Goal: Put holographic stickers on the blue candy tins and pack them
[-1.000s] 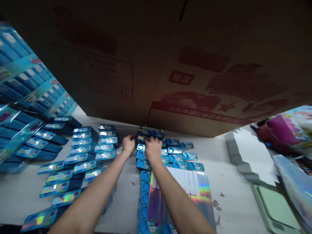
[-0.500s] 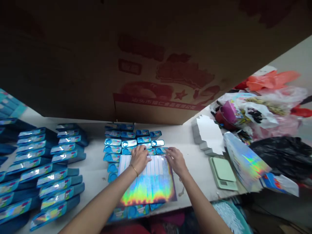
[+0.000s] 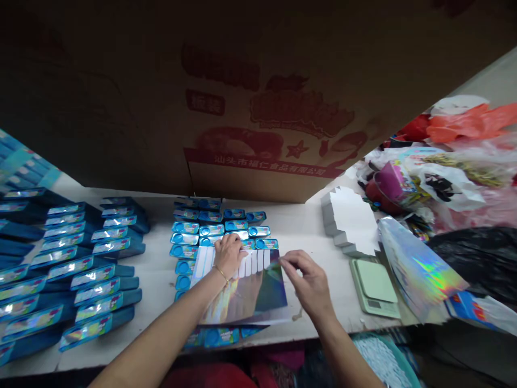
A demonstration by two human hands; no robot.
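Note:
A shiny holographic sheet [image 3: 242, 299] with a row of pale strips along its far edge lies over several blue tins [image 3: 184, 238] that stand in rows. My left hand [image 3: 227, 253], with a bracelet at the wrist, presses down on the far part of the sheet, its fingers stretched out. At the sheet's right edge, my right hand [image 3: 307, 280] has thumb and forefinger pinched together. Whatever is between those fingertips is too small to make out. The sheet covers part of the tins beneath it.
A large cardboard carton [image 3: 250, 178] stands across the back. More blue tins [image 3: 100, 291] fill the left side. To the right are a stack of white cut card [image 3: 351, 218], a pale green scale [image 3: 375, 285], another holographic sheet [image 3: 420, 269] and piled plastic bags [image 3: 464, 183].
My right hand has drawn back slightly to the right and its fingers have come together in a pinch. The sheet's rainbow glare has faded. My left hand stays on the sheet.

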